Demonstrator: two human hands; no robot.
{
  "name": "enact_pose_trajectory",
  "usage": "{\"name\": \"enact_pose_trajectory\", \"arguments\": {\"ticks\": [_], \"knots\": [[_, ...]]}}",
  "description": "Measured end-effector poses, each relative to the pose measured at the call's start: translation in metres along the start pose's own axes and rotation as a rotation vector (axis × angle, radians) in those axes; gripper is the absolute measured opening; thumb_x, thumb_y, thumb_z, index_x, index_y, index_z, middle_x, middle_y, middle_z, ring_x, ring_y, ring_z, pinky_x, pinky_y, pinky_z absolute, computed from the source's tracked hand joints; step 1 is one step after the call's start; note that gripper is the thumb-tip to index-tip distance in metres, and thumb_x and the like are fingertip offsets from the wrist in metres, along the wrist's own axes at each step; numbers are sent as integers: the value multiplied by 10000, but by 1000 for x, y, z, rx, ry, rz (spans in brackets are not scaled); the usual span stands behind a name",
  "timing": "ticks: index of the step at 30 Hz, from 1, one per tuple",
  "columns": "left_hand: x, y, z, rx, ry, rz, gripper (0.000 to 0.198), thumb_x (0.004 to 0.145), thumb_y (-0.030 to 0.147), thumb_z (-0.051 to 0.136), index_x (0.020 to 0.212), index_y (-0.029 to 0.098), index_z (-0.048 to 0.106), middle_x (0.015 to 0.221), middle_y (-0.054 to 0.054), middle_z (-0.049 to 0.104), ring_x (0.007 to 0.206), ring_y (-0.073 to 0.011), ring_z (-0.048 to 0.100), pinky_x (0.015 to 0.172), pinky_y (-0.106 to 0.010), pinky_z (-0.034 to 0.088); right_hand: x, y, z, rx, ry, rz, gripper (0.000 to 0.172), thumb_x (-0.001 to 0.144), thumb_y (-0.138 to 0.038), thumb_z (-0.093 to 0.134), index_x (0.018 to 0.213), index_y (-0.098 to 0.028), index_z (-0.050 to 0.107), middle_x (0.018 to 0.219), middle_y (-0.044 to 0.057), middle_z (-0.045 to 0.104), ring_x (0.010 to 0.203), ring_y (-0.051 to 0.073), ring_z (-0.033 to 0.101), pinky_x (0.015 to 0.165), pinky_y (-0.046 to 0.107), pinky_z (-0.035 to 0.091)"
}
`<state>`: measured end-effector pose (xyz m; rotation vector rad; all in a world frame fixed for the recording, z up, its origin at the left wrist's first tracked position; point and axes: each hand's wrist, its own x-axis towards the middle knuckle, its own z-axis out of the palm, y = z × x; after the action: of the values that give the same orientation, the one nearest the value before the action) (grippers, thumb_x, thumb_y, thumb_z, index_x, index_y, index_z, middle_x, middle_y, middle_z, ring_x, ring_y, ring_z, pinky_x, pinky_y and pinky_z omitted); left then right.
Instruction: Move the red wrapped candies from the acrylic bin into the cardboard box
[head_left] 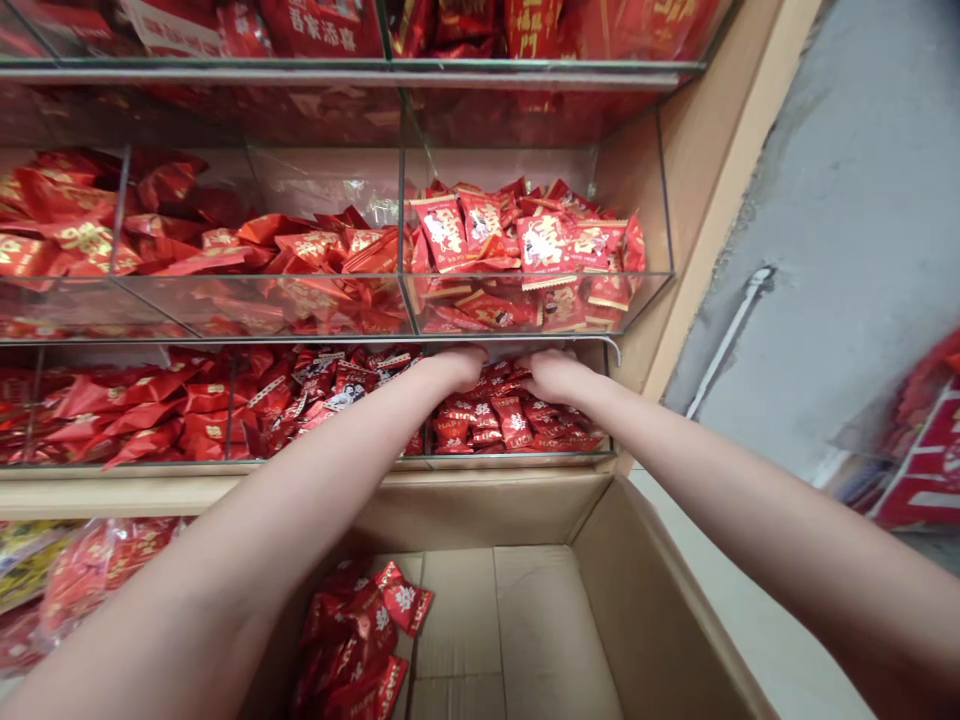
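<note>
My left hand (466, 366) reaches into the lower right compartment of a shelf, at its back left. The edge of the shelf above and my own wrist hide its fingers. Opposite it, at the back right of the same compartment, my right hand (553, 374) has its fingers curled down over the candy packets. Whether a packet is between them cannot be made out. These small red packets (513, 422) with silver print lie heaped under and in front of both hands. Below my arms, an open cardboard box (536, 610) holds similar red packets (364, 640) on its left side.
A clear shelf bin (536, 300) of red and gold packets sits just above my hands. More red packets (172, 400) fill the compartments to the left. A wooden side panel (720, 170) and grey wall (847, 180) bound the right. Plastic-wrapped bags (105, 570) lie lower left.
</note>
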<state>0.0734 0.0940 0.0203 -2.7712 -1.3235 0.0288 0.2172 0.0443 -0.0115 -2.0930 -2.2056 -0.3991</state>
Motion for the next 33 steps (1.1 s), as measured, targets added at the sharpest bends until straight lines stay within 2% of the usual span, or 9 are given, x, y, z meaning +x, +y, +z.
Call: {"name": "enact_pose_trajectory", "arguments": {"ticks": [5,8,11,15,18,21,24,29,33], "knots": [[-12,5,-5,152,-57,-9,292,815,304,470,1059,147,499,1073,-67,518,932,-184,523,779,-377,445,-3,-13,-5,28,140,-112,319,763,-281,424,1024,-174,571,1011,110,609,937,230,540,788,318,396],[-23,8,-6,242,-89,5,300,737,285,567,987,118,561,1018,-110,569,937,-234,534,798,-380,428,2,-20,-4,15,112,-174,283,762,-267,424,952,-168,607,958,110,628,902,225,554,777,313,401],[-31,11,-6,308,-112,34,303,668,226,598,934,82,610,948,-167,613,908,-297,555,774,-358,428,8,-22,-3,2,77,-140,274,754,-254,424,916,-163,625,906,112,641,847,226,574,727,306,416],[-33,14,-6,325,-154,78,399,653,166,560,1052,159,573,975,-120,631,889,-252,580,742,-287,441,9,-20,-3,42,69,-126,275,744,-259,428,925,-183,621,926,95,638,854,221,573,708,290,420],[-32,17,-5,307,-156,66,442,681,191,520,1123,177,524,1019,-112,621,894,-236,584,742,-279,448,7,-16,-2,58,104,-145,298,741,-264,430,974,-184,599,948,94,633,867,223,571,714,293,421],[-31,20,-2,274,-114,34,441,709,253,490,1139,159,506,1021,-122,618,894,-237,586,740,-288,456,5,-11,0,65,140,-115,312,761,-299,416,982,-165,591,961,104,627,879,223,567,728,291,418],[-30,21,5,237,-36,12,406,719,326,484,1075,141,544,999,-126,622,894,-240,586,746,-291,459,1,-6,0,90,153,-60,302,769,-310,416,949,-159,604,941,102,633,872,217,567,737,283,415],[-31,15,11,214,96,-27,271,698,169,503,938,90,601,876,-154,640,832,-250,604,731,-300,463,-6,5,0,149,198,-8,259,754,-271,433,879,-166,634,902,86,647,848,202,574,753,268,411],[-28,12,6,182,201,-26,292,771,147,435,1033,94,553,969,-143,608,932,-223,565,825,-292,421,-8,7,2,199,246,39,264,769,-273,417,877,-176,638,905,76,652,856,192,573,774,265,402]]}}
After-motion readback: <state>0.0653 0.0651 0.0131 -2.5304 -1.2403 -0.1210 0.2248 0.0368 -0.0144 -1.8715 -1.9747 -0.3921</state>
